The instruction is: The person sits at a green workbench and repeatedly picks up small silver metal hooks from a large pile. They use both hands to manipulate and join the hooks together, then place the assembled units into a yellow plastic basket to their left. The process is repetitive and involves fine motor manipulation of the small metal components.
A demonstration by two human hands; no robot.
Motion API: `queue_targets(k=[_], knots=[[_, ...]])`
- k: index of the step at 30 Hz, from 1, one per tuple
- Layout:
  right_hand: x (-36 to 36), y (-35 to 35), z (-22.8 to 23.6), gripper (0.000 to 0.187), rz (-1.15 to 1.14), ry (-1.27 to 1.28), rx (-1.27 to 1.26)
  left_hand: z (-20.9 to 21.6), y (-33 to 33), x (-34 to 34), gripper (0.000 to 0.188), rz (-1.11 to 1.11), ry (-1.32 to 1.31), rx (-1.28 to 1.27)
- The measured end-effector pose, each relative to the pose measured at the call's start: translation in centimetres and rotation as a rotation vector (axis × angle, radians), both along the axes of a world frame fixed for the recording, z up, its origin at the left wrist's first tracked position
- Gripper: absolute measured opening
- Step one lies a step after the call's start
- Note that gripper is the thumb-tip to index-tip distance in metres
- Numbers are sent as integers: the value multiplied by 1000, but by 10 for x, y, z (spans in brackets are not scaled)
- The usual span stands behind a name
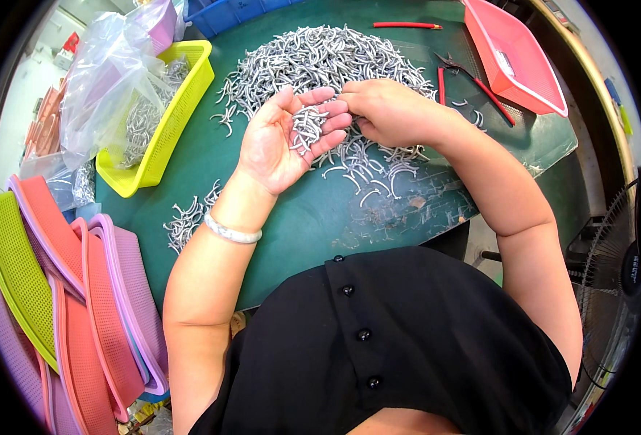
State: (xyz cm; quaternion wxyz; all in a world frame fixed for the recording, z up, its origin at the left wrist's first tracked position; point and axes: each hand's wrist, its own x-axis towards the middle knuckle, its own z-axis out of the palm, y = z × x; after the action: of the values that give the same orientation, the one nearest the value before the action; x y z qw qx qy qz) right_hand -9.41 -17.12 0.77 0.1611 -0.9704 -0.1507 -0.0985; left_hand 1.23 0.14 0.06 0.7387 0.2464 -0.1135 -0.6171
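My left hand is turned palm up, its fingers slightly curled, and cradles a small heap of curved grey metal pieces. My right hand is closed in a pinch beside the left fingertips; what it holds, if anything, is hidden. Behind both hands rises a large pile of the same curved pieces. More loose pieces are scattered below my right hand, on the green tabletop. A smaller cluster of pieces lies left of my left forearm.
Red-handled pliers and a red rod-like tool lie at the far right. A pink basket stands beyond. At left are a yellow-green basket with bagged pieces and stacked coloured baskets. A fan stands at right.
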Motion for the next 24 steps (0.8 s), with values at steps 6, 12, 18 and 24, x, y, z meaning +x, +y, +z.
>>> queue_targets(k=[6, 12, 18, 24], knots=[[-2, 7, 8, 23, -87, 17, 141, 0, 1, 0, 46, -9, -7, -2], [1, 5, -1, 23, -69, -90, 248, 2, 0, -1, 46, -6, -7, -8], [4, 3, -1, 23, -136, -20, 388, 4, 0, -4, 49, 10, -31, 8], [6, -2, -6, 24, -121, 95, 607, 5, 0, -6, 49, 25, -43, 27]])
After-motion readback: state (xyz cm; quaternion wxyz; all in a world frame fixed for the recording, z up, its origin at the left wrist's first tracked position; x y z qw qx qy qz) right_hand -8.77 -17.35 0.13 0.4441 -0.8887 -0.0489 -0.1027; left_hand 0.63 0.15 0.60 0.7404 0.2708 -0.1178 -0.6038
